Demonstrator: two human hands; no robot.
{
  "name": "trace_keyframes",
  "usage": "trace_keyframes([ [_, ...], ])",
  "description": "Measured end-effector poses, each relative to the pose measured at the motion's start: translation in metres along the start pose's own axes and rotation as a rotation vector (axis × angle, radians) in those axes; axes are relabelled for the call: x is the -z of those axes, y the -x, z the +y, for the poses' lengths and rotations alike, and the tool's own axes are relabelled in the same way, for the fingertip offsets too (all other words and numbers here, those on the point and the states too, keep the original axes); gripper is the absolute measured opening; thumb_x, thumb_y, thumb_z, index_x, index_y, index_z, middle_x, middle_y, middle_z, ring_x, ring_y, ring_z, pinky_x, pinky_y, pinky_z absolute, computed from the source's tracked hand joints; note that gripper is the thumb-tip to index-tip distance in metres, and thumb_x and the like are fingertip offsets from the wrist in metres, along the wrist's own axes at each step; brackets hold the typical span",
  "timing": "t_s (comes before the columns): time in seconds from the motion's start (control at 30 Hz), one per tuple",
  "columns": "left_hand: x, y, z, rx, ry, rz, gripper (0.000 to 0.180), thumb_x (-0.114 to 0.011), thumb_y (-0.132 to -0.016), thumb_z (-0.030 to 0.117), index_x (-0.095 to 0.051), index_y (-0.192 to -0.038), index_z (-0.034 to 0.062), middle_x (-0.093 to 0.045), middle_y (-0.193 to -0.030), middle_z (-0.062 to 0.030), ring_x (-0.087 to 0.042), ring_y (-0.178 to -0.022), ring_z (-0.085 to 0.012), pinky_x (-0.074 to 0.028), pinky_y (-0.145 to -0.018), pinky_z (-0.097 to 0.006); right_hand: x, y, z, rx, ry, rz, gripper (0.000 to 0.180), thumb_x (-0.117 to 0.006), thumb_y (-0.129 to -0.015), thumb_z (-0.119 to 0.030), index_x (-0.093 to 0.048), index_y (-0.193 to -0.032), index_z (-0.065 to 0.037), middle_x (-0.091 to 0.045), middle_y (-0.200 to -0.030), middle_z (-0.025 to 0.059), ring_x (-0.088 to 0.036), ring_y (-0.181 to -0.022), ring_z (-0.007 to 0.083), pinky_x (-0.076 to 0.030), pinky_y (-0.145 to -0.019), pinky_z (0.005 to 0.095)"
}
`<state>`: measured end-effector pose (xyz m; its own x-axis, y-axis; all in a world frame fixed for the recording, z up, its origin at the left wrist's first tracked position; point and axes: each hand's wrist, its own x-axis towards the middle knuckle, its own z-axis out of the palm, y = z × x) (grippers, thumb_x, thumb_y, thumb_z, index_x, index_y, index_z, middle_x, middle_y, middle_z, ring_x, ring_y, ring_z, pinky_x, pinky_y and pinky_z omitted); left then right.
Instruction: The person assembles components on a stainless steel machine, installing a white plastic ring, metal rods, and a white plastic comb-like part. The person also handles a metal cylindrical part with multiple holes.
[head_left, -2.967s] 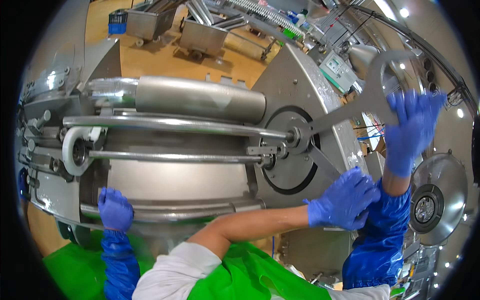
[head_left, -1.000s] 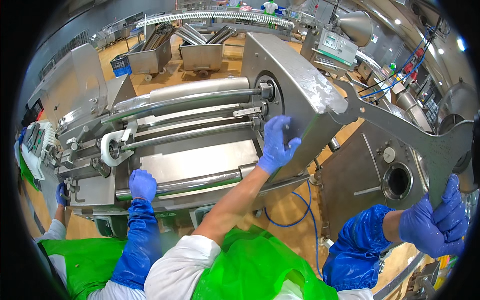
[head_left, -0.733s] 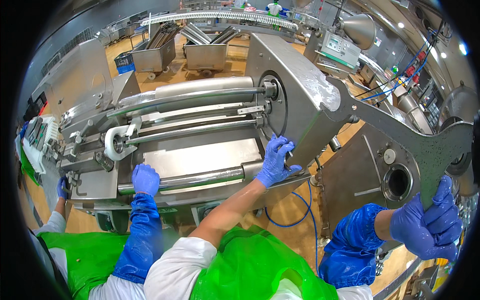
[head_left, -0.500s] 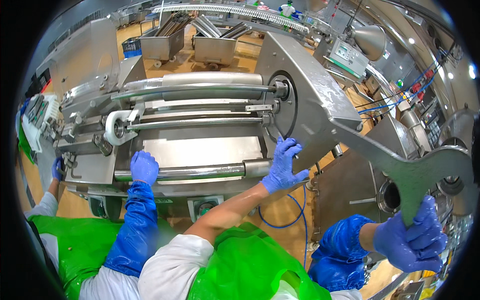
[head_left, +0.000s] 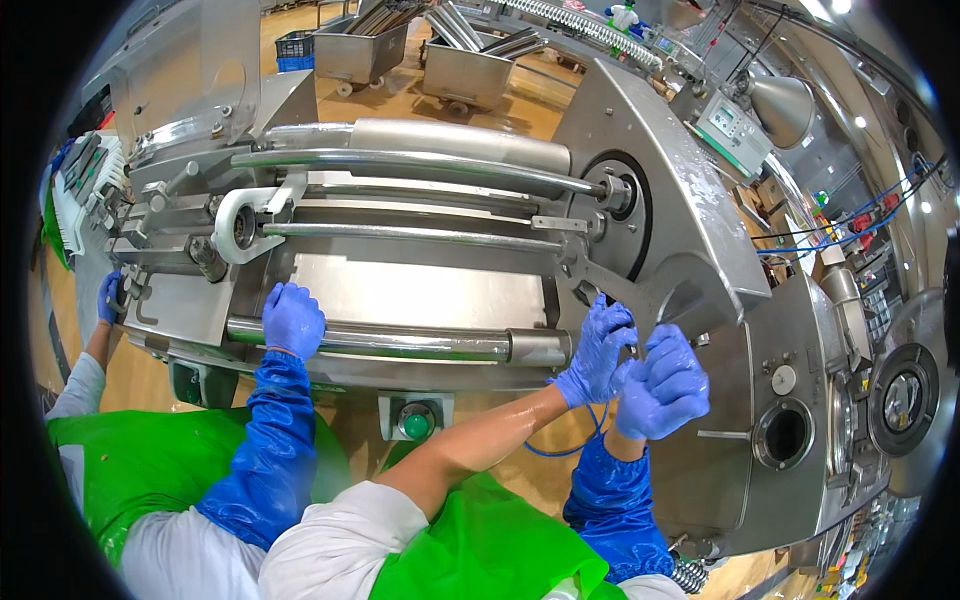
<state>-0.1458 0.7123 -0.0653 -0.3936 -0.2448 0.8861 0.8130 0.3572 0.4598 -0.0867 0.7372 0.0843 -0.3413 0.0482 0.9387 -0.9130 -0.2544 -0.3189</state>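
My right hand (head_left: 662,385) is closed around the handle of a flat, branched steel wrench (head_left: 635,292). One arm of the wrench reaches to the nut (head_left: 573,250) at the right end of the lower steel rod (head_left: 420,236); whether its jaw sits fully on the nut is hard to see. Beside it, my left hand (head_left: 597,355) has its fingers curled near the machine's right end, just past the end of the front roller (head_left: 400,340). What those fingers hold is mostly hidden.
A co-worker's gloved hand (head_left: 293,320) rests on the front roller; another (head_left: 110,296) is at the machine's left end. The steel housing (head_left: 660,160) rises at right. Two steel carts (head_left: 465,75) stand behind. A blue hose (head_left: 560,450) hangs below my left forearm.
My right hand has swung the wrench leftward from the far right, bringing one end to the rod's nut. My left hand stays near the machine's right end. The view has shifted slightly.
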Motion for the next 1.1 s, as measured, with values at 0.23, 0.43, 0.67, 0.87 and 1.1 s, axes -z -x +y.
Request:
trace_keyframes([
  [0.23, -0.004, 0.019, -0.005, 0.087, 0.042, -0.028, 0.036, -0.058, -0.09, 0.032, -0.049, -0.117, 0.0086, -0.046, -0.12, -0.0184, -0.046, -0.118, -0.0414, -0.027, -0.114, -0.06, 0.003, 0.104, 0.0, -0.293, 0.308, 0.081, 0.051, -0.05, -0.099, -0.03, -0.033, -0.054, -0.012, -0.037, -0.055, 0.0024, -0.039, -0.056, 0.0187, -0.045, -0.082, 0.0438],
  [0.43, -0.005, 0.023, -0.006, 0.128, 0.057, -0.023, 0.033, -0.062, -0.089, 0.029, -0.049, -0.112, 0.0093, -0.046, -0.117, -0.0173, -0.047, -0.115, -0.0418, -0.029, -0.113, -0.059, -0.005, 0.11, -0.003, -0.424, 0.294, 0.113, 0.047, -0.047, -0.099, -0.025, -0.034, -0.056, -0.013, -0.043, -0.056, 0.0043, -0.047, -0.064, 0.0205, -0.046, -0.09, 0.0464],
  [0.67, -0.028, 0.01, -0.008, 0.227, 0.169, -0.035, 0.027, -0.064, -0.089, 0.028, -0.048, -0.102, 0.0098, -0.045, -0.11, -0.0155, -0.047, -0.109, -0.04, -0.033, -0.11, -0.055, 0.008, 0.017, 0.032, -0.261, 0.081, 0.01, 0.048, -0.046, -0.101, -0.023, -0.034, -0.056, -0.011, -0.039, -0.055, 0.0039, -0.043, -0.062, 0.0196, -0.047, -0.08, 0.0447],
  [0.87, -0.019, 0.012, -0.01, 0.213, 0.18, -0.055, 0.015, -0.057, -0.091, 0.024, -0.049, -0.091, 0.0111, -0.047, -0.096, -0.0126, -0.048, -0.097, -0.0333, -0.038, -0.098, -0.047, -0.004, 0.038, 0.018, -0.206, 0.222, 0.037, 0.048, -0.045, -0.101, -0.022, -0.034, -0.056, -0.01, -0.035, -0.054, 0.0035, -0.037, -0.056, 0.0175, -0.046, -0.074, 0.0422],
  [1.1, -0.055, -0.003, -0.023, 0.678, 0.565, 0.166, 0.015, -0.05, -0.093, 0.021, -0.051, -0.08, 0.0126, -0.05, -0.083, -0.0102, -0.049, -0.088, -0.0267, -0.043, -0.087, -0.039, 0.011, 0.01, 0.044, -0.212, 0.086, 0.0, 0.038, -0.042, -0.095, -0.013, -0.046, -0.059, -0.003, -0.045, -0.058, 0.007, -0.046, -0.062, 0.0205, -0.047, -0.075, 0.0373],
])
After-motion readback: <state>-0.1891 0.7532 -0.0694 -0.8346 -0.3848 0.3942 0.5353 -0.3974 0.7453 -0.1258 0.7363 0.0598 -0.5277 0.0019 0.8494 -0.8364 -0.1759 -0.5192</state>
